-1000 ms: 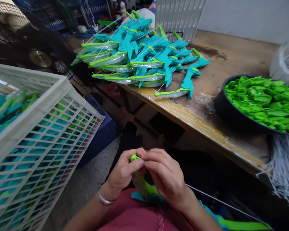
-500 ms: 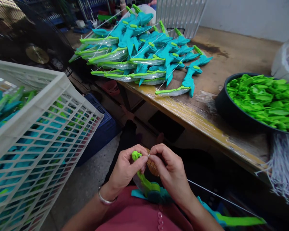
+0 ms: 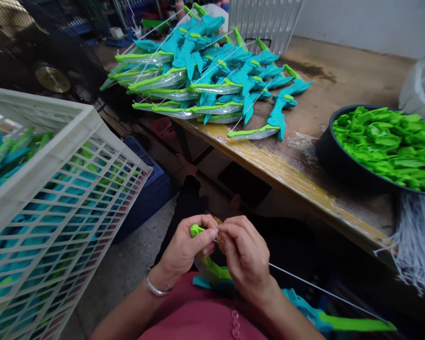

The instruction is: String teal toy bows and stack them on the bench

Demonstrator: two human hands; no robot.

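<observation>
A green and teal toy bow [image 3: 212, 271] lies across my lap. My left hand [image 3: 184, 250] is closed round its green upper tip [image 3: 195, 230]. My right hand [image 3: 244, 255] pinches a thin white string [image 3: 311, 283] right at that tip, fingertips touching those of the left hand. The string runs off to the right towards the bow's other limb [image 3: 354, 325]. A silver bangle sits on my left wrist.
A pile of finished toy bows [image 3: 212, 75] lies on the wooden workbench [image 3: 340, 80]. A black tub of green plastic parts [image 3: 382, 146] and a bundle of white strings [image 3: 418, 245] are at the right. A white lattice crate [image 3: 56, 212] with bows stands at the left, a fan [image 3: 53, 78] behind it.
My hands stay at the bow's tip with small finger shifts; the right hand has closed in on the tip and covers the brown thing behind it. The view has tilted slightly.
</observation>
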